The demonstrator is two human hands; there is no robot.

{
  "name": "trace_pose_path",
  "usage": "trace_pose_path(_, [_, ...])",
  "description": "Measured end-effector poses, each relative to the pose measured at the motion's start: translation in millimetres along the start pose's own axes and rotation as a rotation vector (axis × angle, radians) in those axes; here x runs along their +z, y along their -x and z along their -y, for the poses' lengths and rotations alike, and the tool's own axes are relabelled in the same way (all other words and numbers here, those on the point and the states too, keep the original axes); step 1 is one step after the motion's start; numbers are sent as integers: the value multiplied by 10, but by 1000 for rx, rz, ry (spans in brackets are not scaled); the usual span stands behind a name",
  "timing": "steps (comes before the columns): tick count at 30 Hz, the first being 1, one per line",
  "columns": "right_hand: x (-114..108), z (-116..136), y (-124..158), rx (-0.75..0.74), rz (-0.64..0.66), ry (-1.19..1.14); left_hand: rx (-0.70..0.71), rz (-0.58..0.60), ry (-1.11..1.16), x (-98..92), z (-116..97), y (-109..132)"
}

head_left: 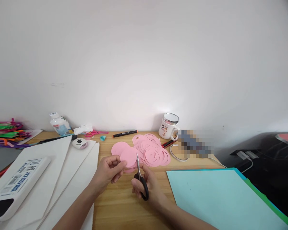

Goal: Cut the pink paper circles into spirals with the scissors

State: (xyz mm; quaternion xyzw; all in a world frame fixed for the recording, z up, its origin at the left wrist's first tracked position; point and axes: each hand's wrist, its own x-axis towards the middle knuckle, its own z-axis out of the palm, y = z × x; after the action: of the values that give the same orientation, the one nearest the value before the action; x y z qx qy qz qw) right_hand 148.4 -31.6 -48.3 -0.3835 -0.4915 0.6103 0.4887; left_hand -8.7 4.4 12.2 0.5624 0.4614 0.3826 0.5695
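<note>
Between the thumb and fingers of my left hand [111,171] is a pink paper circle [129,156], held up over the wooden desk. My right hand [150,185] grips black-handled scissors [138,169], their blades pointing up along the circle's right edge. Whether the blades touch the paper I cannot tell. Another pink circle [118,147] lies just behind the held one. Further right, a heap of pink paper pieces cut into spirals and rings [150,150] spreads across the desk.
A white mug [168,126] stands by the wall. White sheets [69,191] and a white box-like device [19,191] lie left; light blue sheets [211,198] lie right. Along the back are a black marker [125,134], pink scissors [97,132], a white bottle [60,124] and bundled pipe cleaners [9,134].
</note>
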Motion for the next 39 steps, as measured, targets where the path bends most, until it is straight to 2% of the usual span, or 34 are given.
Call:
trace_pose_path(4, [31, 41, 15, 23, 20, -7, 3, -13, 59, 10, -8, -2])
trace_pose_path(10, [59, 16, 39, 65, 87, -11, -24, -50, 31, 28, 15, -9])
trace_pose_path(17, [51, 78, 20, -43, 71, -67, -48, 13, 5, 67, 38, 5])
trace_pose_path(22, [52, 122, 11, -28, 55, -59, -64, 8, -4, 95, 11, 19])
trace_pose_path(32, [34, 70, 15, -21, 60, -12, -24, 15, 4, 48, 39, 22])
trace_pose_path(39, [27, 27, 19, 17, 60, -23, -5, -22, -18, 42, -29, 33])
